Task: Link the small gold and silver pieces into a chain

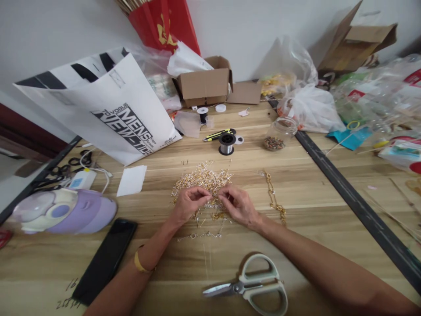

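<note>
Your left hand (193,202) and right hand (239,205) nearly meet, fingertip to fingertip, over the wooden worktop (171,274). Each pinches thumb against forefinger; whatever sits between the tips is too small to tell. A loose pile of tiny gold and silver pieces (202,179) spreads under your hands and just beyond them. Nearer to you than your hands, a silver chain (208,234) lies stretched sideways, and closer still are scissors (241,287) with pale handles, blades pointing left. To the right of your right hand, a gold chain (272,192) runs lengthwise. Beyond your hands stand a spool of wire (226,144) and, further right, a clear jar (278,136) holding small coloured bits. Left of your left hand lie a black phone (105,260) and a purple bottle (77,210), with a white printed bag (98,103) standing beyond them
</note>
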